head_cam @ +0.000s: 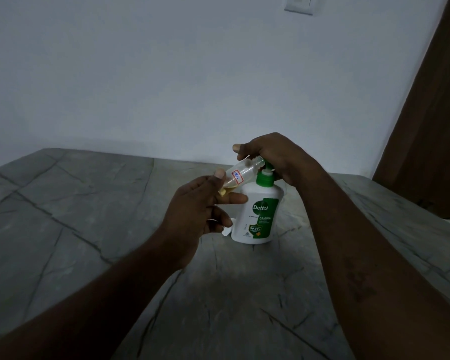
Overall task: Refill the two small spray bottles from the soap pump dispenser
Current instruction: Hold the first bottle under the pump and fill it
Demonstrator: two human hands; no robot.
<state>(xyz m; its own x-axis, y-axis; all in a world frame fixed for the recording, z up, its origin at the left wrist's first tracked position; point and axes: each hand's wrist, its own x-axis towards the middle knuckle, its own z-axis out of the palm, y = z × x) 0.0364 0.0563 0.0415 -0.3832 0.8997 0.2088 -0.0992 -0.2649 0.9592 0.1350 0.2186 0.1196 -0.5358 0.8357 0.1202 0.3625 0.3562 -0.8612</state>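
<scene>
Clear-plastic small spray bottle point(240, 172), tilted, pinched by left hand point(195, 211), at 10 o'clock of white green-pumped soap dispenser point(257, 216); right hand point(276, 157) grips its pump.

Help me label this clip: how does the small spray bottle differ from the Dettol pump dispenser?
The small spray bottle is clear, with a little yellowish liquid at its base; the Dettol pump dispenser is opaque white with a green pump. The bottle is tilted in the left hand; the larger dispenser stands upright on the stone counter. Shared: each has one hand on it.
</scene>
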